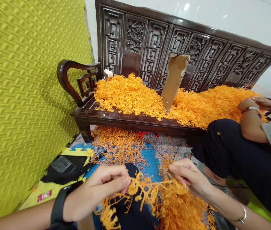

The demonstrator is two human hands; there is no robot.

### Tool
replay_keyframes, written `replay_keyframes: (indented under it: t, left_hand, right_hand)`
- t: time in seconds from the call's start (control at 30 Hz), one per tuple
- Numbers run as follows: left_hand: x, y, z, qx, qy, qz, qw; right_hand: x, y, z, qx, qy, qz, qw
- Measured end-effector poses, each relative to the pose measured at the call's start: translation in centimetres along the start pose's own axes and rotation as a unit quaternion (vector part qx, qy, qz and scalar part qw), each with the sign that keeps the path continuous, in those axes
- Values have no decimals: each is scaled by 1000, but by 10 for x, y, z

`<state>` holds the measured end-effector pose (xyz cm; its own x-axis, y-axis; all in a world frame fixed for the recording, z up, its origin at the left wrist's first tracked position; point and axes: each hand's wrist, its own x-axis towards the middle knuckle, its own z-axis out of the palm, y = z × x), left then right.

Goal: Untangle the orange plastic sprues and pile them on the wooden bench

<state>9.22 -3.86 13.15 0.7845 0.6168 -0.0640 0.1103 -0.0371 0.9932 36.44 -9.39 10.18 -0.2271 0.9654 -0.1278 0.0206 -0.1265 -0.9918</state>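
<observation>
A branched strand of orange plastic flowers (147, 188) stretches between my two hands. My left hand (106, 180), with a dark band at the wrist, pinches its left end. At the other end, the fingers of my right hand (189, 175) are closed on the same strand. Below and beside my right hand lies a loose heap of orange flower pieces (180, 209). Some of the strand hangs down below my left hand. My lap is partly hidden behind the strand.
A carved dark wooden bench (125, 119) bears piles of orange flowers (130, 94), divided by an upright cardboard piece (175, 80). Bare orange stems (118, 143) litter the floor mat. Another person's hands (252, 103) work at the right pile. A black bag (63, 167) lies left.
</observation>
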Motion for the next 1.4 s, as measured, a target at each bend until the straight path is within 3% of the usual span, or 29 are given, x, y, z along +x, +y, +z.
replay_keyframes:
  t: [0.2,0.37,0.53,0.63,0.8,0.87,1.1,1.27,1.4]
  left_hand:
    - [2,2,2,29,-12,10,999]
    - [13,5,-3,11,62,32,998]
    - [15,15,-4,125,63,102,985]
    - [16,15,-2,188,63,103,975]
    - [29,6,-4,171,169,75,968]
    - [35,4,-6,171,202,68,962]
    - [48,-4,-4,270,231,50,933]
    - [52,-6,-6,281,176,85,940]
    - [52,-6,-9,269,167,76,945]
  right_hand:
    - [-2,11,-1,-43,-9,3,999]
    - [16,6,-4,-194,14,-113,974]
    - [40,-7,-8,-351,29,-263,898]
    - [50,-16,-6,-413,51,-349,840]
    - [61,-26,2,-468,77,-438,764]
    - [63,-28,6,-468,67,-441,763]
    - [61,-33,18,-470,7,-445,762]
    - [60,-34,25,-444,-51,-436,781]
    - [59,-33,24,-448,-50,-422,787]
